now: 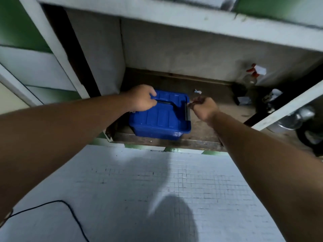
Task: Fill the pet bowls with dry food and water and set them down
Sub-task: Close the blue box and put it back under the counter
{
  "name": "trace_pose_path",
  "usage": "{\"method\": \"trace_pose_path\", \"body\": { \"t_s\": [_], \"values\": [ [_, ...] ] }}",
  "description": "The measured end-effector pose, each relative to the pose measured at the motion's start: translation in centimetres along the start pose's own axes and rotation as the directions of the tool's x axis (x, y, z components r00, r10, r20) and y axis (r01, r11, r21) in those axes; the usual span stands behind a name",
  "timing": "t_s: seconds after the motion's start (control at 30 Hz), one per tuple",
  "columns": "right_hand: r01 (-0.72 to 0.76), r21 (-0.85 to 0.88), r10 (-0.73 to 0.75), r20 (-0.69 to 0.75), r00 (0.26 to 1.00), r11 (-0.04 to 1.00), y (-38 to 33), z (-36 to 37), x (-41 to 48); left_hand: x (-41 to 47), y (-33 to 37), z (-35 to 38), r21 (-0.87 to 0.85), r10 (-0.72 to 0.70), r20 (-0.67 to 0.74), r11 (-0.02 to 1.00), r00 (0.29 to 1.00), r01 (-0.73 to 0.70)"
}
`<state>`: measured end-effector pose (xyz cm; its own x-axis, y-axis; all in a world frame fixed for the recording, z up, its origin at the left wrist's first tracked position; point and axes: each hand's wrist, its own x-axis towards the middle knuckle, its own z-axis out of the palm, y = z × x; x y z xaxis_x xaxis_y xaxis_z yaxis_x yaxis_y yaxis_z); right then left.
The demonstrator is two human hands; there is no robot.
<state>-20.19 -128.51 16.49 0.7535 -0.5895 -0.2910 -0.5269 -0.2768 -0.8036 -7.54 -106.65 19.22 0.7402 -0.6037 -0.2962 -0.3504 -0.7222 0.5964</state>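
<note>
A blue plastic bin (160, 119) with a lid and a black handle stands on the wooden floor of an open cupboard under a counter. My left hand (142, 98) curls over the bin's far left edge, where the black handle (167, 103) runs. At the bin's right side my right hand (203, 107) is curled by the black latch (187, 111); blur hides what its fingers pinch. No pet bowl is visible.
A spray bottle (250, 76) with a red trigger stands at the back right of the cupboard, beside dark items. A white cupboard door (286, 107) hangs open at right, with metal pots (290, 119) beyond it. White tiled floor (139, 189) lies below, crossed by a black cable (70, 206).
</note>
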Motion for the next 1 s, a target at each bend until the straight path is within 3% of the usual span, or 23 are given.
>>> {"method": "trace_pose_path", "body": {
  "t_s": [0.1, 0.2, 0.37, 0.53, 0.67, 0.77, 0.9, 1.0],
  "values": [
    [0.034, -0.147, -0.024, 0.064, 0.998, 0.989, -3.3, -2.1, -3.4, -3.3, 3.3, -2.3, 0.106, 0.061, 0.118, 0.992, 0.991, -0.073],
    [0.053, -0.186, -0.021, 0.174, 0.985, 0.981, -6.9, -5.2, -8.5, -8.2, 7.0, -5.0, 0.204, 0.096, 0.256, 0.967, 0.962, -0.151],
    [0.076, -0.207, -0.007, 0.314, 0.950, 0.975, -12.2, -11.7, -17.3, -16.0, 13.4, -11.0, 0.169, 0.083, 0.378, 0.973, 0.922, -0.157],
    [0.085, -0.146, -0.036, 0.308, 0.951, 0.986, -18.7, -19.5, -24.0, -22.8, 21.8, -18.2, 0.106, 0.121, 0.413, 0.978, 0.903, -0.180],
    [0.140, -0.080, -0.115, 0.256, 0.960, 0.987, -25.5, -26.2, -27.5, -26.0, 29.4, -24.4, 0.117, 0.208, 0.356, 0.957, 0.911, -0.264],
    [0.208, -0.062, -0.194, 0.183, 0.964, 0.976, -30.8, -31.2, -29.3, -27.3, 35.4, -28.8, 0.119, 0.267, 0.233, 0.946, 0.935, -0.300],
    [0.237, -0.014, -0.237, -0.005, 0.972, 0.971, -35.8, -37.5, -31.2, -28.4, 42.7, -32.6, 0.131, 0.331, 0.051, 0.933, 0.942, -0.335],
    [0.246, -0.007, -0.245, -0.096, 0.965, 0.969, -37.7, -41.4, -32.4, -28.8, 47.0, -34.0, 0.129, 0.365, 0.026, 0.922, 0.931, -0.365]
  ]
}}
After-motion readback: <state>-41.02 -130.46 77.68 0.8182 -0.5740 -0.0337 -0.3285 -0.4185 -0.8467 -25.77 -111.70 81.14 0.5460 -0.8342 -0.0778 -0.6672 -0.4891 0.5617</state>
